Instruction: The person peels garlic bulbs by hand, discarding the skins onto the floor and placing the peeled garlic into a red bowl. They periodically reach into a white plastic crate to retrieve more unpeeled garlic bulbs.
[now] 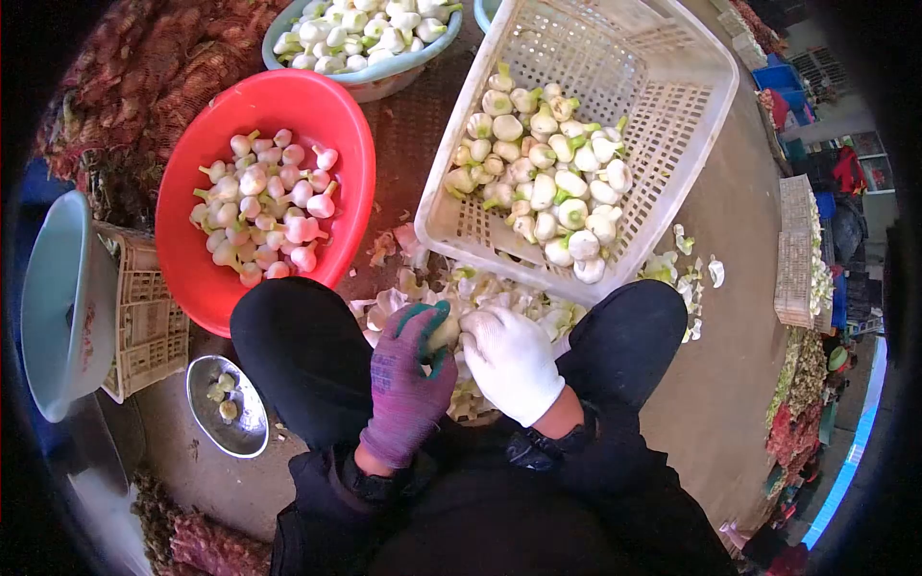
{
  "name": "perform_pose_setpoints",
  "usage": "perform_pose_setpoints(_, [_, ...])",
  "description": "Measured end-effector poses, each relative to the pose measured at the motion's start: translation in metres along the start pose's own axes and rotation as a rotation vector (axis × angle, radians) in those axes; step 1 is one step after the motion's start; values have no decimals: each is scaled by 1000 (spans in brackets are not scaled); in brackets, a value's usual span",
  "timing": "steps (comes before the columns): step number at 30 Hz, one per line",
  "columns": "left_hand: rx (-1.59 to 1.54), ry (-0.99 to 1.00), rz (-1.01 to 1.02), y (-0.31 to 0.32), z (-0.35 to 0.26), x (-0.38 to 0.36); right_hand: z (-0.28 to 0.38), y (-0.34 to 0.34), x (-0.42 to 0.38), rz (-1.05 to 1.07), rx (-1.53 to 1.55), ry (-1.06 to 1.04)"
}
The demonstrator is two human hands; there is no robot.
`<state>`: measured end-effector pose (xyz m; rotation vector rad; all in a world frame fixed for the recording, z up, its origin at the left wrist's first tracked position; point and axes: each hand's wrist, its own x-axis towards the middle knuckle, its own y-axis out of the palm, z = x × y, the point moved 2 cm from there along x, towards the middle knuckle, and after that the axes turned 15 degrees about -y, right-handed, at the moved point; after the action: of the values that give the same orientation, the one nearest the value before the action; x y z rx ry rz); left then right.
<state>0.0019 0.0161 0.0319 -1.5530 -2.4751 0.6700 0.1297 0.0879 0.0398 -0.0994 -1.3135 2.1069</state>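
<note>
My left hand (410, 379), in a purple and green glove, is closed around a whitish garlic bulb (445, 333) between my knees. My right hand (509, 367), in a white glove, has its fingers bent against the bulb's right side; its fingertips are partly hidden. Loose garlic skins (523, 312) lie in a heap just beyond and beneath both hands. Ahead on the right, a white plastic crate (672, 106) holds many garlic bulbs (543, 154) with short green stems. On the left, a red basin (351, 144) contains pinkish-white bulbs (264, 206).
A light-blue basin (384, 79) heaped with bulbs stands behind the red one. Left of my leg are a metal bowl (252, 413) with a few small pieces, a beige crate (149, 326) and a tilted blue basin (60, 288). Red net sacks (144, 77) pile up at upper left.
</note>
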Motion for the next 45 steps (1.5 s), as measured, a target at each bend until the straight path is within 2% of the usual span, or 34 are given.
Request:
perform_pose_setpoints(3, [45,-13,-17,0,-3,-5,3,2,-1,38,-49,60])
perform_pose_setpoints(5, [-41,-40,18,1,-1,-7,0,5,-1,24,-44,70])
perform_pose_setpoints(6, [-230,-170,91,3,11,-9,1,3,-3,24,-49,81])
perform_pose_setpoints(8, [-515,-402,197,3,19,-11,0,1,0,15,151,119])
perform_pose_setpoints(9, [-520,-407,208,0,17,-13,-1,1,-1,19,146,130])
perform_pose_setpoints(11, [-689,-552,325,-8,8,-12,-6,4,-2,51,176,190])
perform_pose_setpoints(13, [-762,-573,367,-15,3,-13,-24,5,-8,45,243,222])
perform_pose_setpoints(15, [-1011,-627,415,-20,0,-13,-52,9,-22,169,97,301])
perform_pose_setpoints(16, [-1027,-614,443,-20,5,-14,-59,8,-25,302,-39,329])
perform_pose_setpoints(17, [-1029,-613,442,-22,10,-12,-61,6,-28,303,-40,328])
perform_pose_setpoints(19, [-1103,-688,565,-20,17,-12,-52,-7,-27,141,14,82])
perform_pose_setpoints(20, [-1101,-695,571,-17,20,-14,-34,-17,-18,130,162,73])
perform_pose_setpoints(21, [-1117,-711,598,-13,23,-13,-18,-24,-9,45,285,-42])
perform_pose_setpoints(23, [-1133,-717,626,-9,14,-11,0,-24,-3,23,264,-36])
perform_pose_setpoints(24, [-1066,-712,579,-9,5,-11,1,-21,-5,-24,251,-27])
perform_pose_setpoints(26, [-926,-678,534,-7,7,-16,7,-17,-6,-2,203,-50])
perform_pose_setpoints(31, [-840,-643,507,-11,-5,-19,18,-13,-10,43,142,-28])
perform_pose_setpoints(33, [-870,-664,562,-13,-4,-19,15,-8,-11,47,198,16])
perform_pose_setpoints(36, [-907,-671,616,-16,-3,-19,8,-3,-12,-49,440,180])
perform_pose_setpoints(37, [-908,-670,616,-16,-3,-20,5,-3,-13,-49,439,179])
perform_pose_setpoints(39, [-904,-625,628,-13,-5,-21,-2,0,-18,-2,438,325])
perform_pose_setpoints(41, [-875,-570,602,-11,3,-22,2,-6,-16,19,519,347])
perform_pose_setpoints(43, [-848,-521,596,-10,3,-24,14,-14,-16,28,770,458])
perform_pose_setpoints(45, [-728,-597,521,-10,-5,-22,15,-6,-21,-4,640,238])
